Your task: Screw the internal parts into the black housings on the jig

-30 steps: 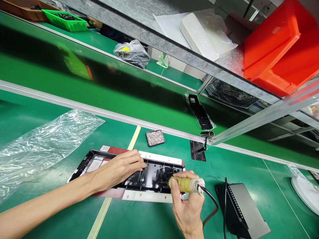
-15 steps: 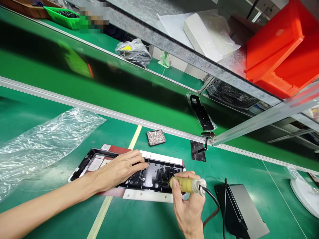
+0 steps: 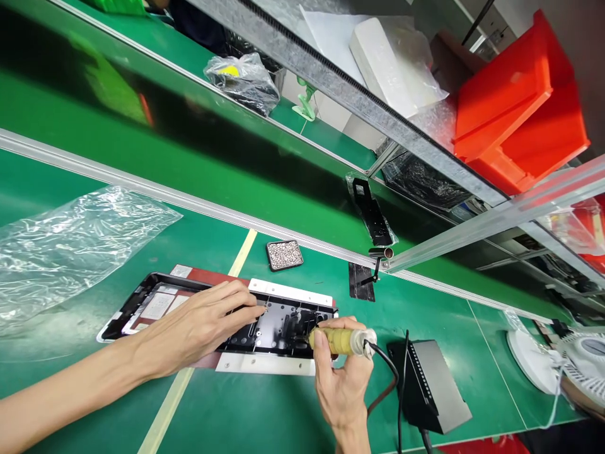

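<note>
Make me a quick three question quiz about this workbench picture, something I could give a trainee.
1. True or false: the left hand rests flat on the black panel.
2. What does the right hand hold?
A. the corded tool with the yellow handle
B. a red bin
C. a plastic bag
3. Fill in: the small speckled pad lies on the green ____, beyond the panel.

Key
1. True; the palm and fingers lie on it.
2. A; its tip points into the panel's right end.
3. Table.
</note>
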A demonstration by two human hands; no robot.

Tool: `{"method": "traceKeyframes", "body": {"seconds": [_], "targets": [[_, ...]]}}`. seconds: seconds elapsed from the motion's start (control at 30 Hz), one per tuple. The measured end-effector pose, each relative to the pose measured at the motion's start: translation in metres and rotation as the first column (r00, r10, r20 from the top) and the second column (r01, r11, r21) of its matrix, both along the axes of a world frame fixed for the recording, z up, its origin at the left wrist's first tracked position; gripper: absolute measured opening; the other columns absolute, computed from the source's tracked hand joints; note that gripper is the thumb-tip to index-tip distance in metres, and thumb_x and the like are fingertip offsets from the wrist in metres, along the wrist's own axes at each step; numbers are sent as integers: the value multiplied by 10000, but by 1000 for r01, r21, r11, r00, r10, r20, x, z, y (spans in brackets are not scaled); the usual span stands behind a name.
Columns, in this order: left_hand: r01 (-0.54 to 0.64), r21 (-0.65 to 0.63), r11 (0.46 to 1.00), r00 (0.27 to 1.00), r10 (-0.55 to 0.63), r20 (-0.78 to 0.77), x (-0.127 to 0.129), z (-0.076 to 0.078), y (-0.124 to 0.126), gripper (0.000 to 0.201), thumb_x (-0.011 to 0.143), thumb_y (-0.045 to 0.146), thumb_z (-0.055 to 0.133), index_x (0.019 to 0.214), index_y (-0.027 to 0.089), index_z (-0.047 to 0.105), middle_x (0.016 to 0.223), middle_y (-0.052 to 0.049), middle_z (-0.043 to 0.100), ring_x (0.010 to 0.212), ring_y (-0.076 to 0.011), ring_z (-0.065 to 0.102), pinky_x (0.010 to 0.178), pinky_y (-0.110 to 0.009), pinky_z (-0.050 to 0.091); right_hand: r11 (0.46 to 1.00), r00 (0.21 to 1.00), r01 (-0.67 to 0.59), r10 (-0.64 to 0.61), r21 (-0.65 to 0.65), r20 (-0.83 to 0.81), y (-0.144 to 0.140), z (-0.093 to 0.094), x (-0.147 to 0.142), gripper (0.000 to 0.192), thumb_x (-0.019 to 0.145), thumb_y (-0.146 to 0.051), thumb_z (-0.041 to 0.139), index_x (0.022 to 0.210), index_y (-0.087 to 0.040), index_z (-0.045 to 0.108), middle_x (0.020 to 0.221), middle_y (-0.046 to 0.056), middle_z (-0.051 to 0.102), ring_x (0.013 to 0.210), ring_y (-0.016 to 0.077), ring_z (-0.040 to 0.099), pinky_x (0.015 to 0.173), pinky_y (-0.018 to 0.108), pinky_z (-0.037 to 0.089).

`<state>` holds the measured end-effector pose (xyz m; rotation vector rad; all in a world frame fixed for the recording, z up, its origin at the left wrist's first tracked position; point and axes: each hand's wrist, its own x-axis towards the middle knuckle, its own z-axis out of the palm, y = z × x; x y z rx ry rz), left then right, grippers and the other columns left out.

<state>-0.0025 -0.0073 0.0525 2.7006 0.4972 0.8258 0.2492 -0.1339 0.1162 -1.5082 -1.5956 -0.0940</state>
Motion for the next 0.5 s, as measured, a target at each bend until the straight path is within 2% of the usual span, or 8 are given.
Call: {"method": "traceKeyframes", "body": {"seconds": [0.17, 0.33, 0.5], "targets": [[-23, -1, 1000, 996, 23, 89, -3, 6, -24, 340, 1077, 21, 545, 1346, 175, 686, 1176, -94, 732, 1107, -232, 647, 906, -367, 551, 1000, 1000, 10, -10, -15, 21, 2, 2, -1, 72, 1064, -238, 659, 1006, -222, 621, 865, 34, 703, 736, 172, 686, 661, 301, 565], [-50, -9, 999, 986, 50, 159, 4, -6, -44, 354, 1058, -12, 577, 1347, 155, 695, 1150, -103, 733, 1133, -240, 646, 928, -377, 556, 998, 1000, 18, -16, -59, 25, 1, -1, 0, 108, 1079, -292, 640, 999, -220, 635, 910, 54, 729, 776, 190, 717, 703, 328, 582], [-59, -24, 998, 963, 63, 261, 12, -17, -52, 371, 1005, -53, 652, 1328, 124, 698, 1130, -108, 747, 1112, -238, 666, 940, -388, 573, 996, 1000, -1, 1, -88, -4, 0, -3, 1, 244, 1141, -350, 462, 1046, -219, 645, 971, 60, 734, 767, 176, 700, 679, 308, 560]]}}
